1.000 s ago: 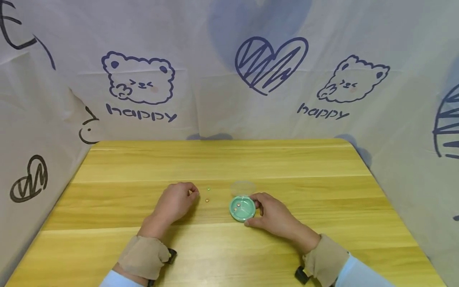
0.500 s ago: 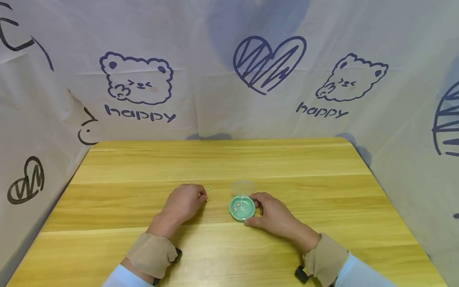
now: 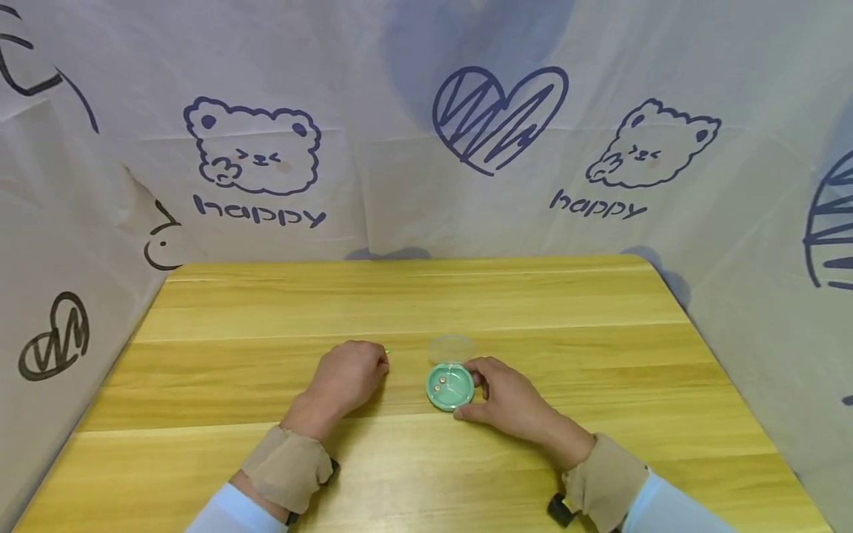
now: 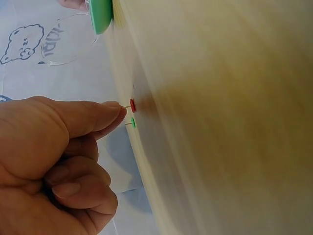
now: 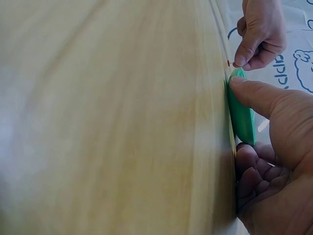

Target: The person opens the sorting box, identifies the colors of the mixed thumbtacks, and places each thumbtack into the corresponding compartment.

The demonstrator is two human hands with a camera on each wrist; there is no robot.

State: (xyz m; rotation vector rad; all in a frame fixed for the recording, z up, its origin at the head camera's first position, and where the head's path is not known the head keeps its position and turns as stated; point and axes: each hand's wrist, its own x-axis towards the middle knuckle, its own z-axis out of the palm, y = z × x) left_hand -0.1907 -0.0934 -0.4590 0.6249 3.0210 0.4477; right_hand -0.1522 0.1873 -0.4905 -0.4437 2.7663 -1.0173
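Note:
My left hand (image 3: 346, 377) pinches the thin pin of a red thumbtack (image 4: 132, 105) between thumb and index finger. The tack's flat head is at the table surface; whether it touches cannot be told. Just beyond, a green thumbtack (image 4: 133, 122) stands on its head, pin up, mostly covered by my fingers in the head view. My right hand (image 3: 509, 400) grips the rim of a round green case (image 3: 450, 404), thumb at the near side and fingers at the far side. Two small tacks (image 3: 440, 384) lie in one compartment of the case.
The case's clear round lid (image 3: 452, 349) lies flipped back on the far side. Beneath is a wooden table (image 3: 566, 318) whose far edge meets a white cloth (image 3: 400, 178) printed with bears and hearts. Cloth also hangs at both sides.
My left hand has moved right and come down over the red tack, its fingertips closing on the pin. My right hand and the case have stayed in place.

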